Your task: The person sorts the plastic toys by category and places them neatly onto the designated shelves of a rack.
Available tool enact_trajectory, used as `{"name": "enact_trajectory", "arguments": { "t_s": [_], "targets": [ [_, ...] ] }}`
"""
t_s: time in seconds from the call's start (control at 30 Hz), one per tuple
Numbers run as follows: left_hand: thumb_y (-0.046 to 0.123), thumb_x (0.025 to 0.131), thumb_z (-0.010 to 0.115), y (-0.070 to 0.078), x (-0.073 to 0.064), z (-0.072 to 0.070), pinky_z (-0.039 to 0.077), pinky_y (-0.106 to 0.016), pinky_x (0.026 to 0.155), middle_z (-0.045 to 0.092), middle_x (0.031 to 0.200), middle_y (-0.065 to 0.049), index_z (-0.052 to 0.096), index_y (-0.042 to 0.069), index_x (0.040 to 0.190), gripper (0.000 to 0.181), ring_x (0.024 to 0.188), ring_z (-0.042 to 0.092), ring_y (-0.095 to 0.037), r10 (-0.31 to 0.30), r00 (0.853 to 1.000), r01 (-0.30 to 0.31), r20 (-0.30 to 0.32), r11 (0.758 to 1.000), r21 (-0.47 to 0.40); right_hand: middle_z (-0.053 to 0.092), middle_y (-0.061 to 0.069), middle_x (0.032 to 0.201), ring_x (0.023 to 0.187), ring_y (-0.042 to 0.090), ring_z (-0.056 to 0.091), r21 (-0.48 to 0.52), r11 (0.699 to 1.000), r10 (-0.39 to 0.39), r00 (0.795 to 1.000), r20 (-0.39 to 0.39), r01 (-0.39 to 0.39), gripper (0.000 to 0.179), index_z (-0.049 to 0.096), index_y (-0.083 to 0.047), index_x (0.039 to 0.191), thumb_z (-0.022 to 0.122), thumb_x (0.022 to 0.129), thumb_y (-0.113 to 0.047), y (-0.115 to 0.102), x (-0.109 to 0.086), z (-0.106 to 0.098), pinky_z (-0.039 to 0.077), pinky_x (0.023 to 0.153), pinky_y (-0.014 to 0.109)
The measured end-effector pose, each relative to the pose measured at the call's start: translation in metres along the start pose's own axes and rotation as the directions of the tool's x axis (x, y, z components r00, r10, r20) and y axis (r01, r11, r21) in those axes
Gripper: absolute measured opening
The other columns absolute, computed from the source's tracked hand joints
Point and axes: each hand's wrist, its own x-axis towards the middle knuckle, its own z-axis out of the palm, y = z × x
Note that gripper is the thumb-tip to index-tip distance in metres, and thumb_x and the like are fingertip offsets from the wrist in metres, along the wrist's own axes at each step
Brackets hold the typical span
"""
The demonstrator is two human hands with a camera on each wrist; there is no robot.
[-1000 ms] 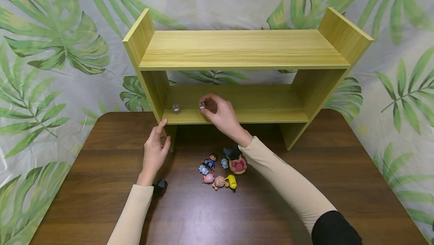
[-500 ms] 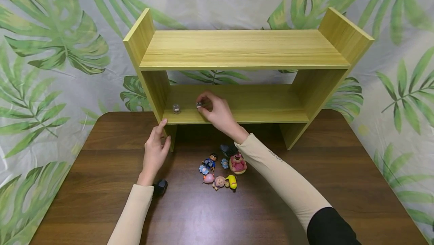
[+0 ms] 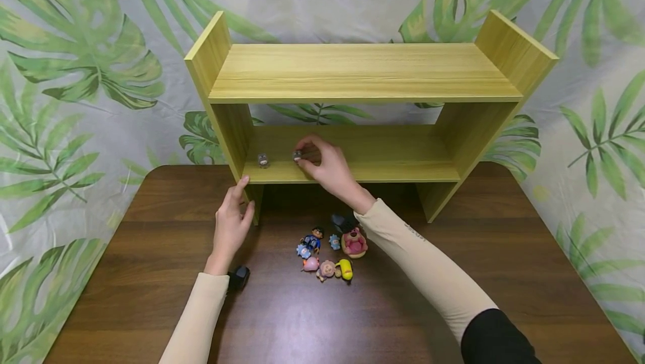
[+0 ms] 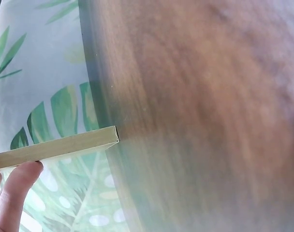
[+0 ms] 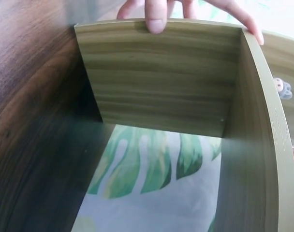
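Note:
My right hand pinches a small grey-and-white toy figure between thumb and fingertips, at the middle board of the yellow wooden shelf. Whether the figure touches the board is unclear. A similar grey figure stands to its left on the same board and shows at the right edge of the right wrist view. At the shelf's lower left, my left hand holds the side panel's front edge. In the right wrist view its thumb lies on the inner face; a finger touches the outer face in the left wrist view.
Several small toys lie on the brown table before the shelf: a blue-clothed figure, a pink bear in a seat, a yellow toy and a lion-like one. A leaf-patterned cloth hangs behind.
My right hand has shifted very slightly left along the middle board with the grey figure. The left hand stays at the side panel.

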Motion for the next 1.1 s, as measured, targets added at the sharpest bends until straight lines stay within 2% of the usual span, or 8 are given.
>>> {"name": "enact_trajectory", "arguments": {
  "t_s": [0.3, 0.57, 0.77, 0.97, 1.1],
  "targets": [
    [-0.012, 0.084, 0.061, -0.001, 0.0, 0.001, 0.048, -0.038, 0.049, 0.054, 0.104, -0.018, 0.034, 0.027, 0.145, 0.078, 0.076, 0.059, -0.031, -0.001, 1.0, 0.001, 0.0, 1.0, -0.004, 0.066, 0.011, 0.104, 0.095, 0.02, 0.062, 0.003, 1.0, 0.002, 0.998, -0.063, -0.002, 0.023, 0.061, -0.001, 0.108, 0.067, 0.086, 0.001, 0.003, -0.009, -0.011, 0.05, 0.081, 0.026],
    [-0.012, 0.084, 0.061, -0.001, -0.001, 0.0, 0.049, -0.038, 0.049, 0.053, 0.1, -0.018, 0.035, 0.026, 0.145, 0.076, 0.076, 0.061, -0.031, 0.0, 1.0, 0.0, -0.005, 1.0, -0.004, 0.065, 0.013, 0.105, 0.093, 0.021, 0.063, 0.072, 0.997, 0.011, 0.994, -0.106, -0.004, 0.022, 0.061, 0.001, 0.109, 0.065, 0.087, 0.003, 0.006, -0.026, -0.025, 0.051, 0.08, 0.03],
    [-0.011, 0.084, 0.061, 0.002, 0.0, -0.001, 0.05, -0.039, 0.05, 0.052, 0.097, -0.015, 0.036, 0.025, 0.144, 0.074, 0.078, 0.062, -0.032, 0.002, 1.0, -0.002, -0.008, 1.0, -0.003, 0.064, 0.019, 0.107, 0.095, 0.028, 0.062, 0.133, 0.991, 0.02, 0.993, -0.116, -0.004, 0.023, 0.059, 0.004, 0.111, 0.063, 0.088, 0.005, 0.008, -0.042, -0.037, 0.051, 0.081, 0.037],
    [-0.012, 0.084, 0.061, 0.001, -0.001, -0.001, 0.051, -0.039, 0.05, 0.052, 0.098, -0.016, 0.036, 0.024, 0.144, 0.075, 0.079, 0.062, -0.033, 0.004, 1.0, -0.004, -0.007, 1.0, 0.001, 0.06, 0.028, 0.107, 0.099, 0.039, 0.059, 0.173, 0.985, 0.011, 0.995, -0.103, 0.007, 0.022, 0.055, 0.013, 0.11, 0.059, 0.088, 0.011, -0.007, -0.059, -0.05, 0.049, 0.083, 0.044],
    [-0.012, 0.084, 0.06, 0.001, 0.0, -0.001, 0.051, -0.039, 0.05, 0.051, 0.097, -0.016, 0.034, 0.025, 0.145, 0.076, 0.079, 0.062, -0.033, 0.009, 1.0, -0.009, -0.002, 1.0, 0.002, 0.06, 0.029, 0.107, 0.098, 0.041, 0.058, 0.167, 0.986, 0.015, 0.993, -0.113, 0.004, 0.021, 0.054, 0.014, 0.108, 0.058, 0.088, 0.012, -0.018, -0.068, -0.058, 0.049, 0.085, 0.039]
  ]
}}
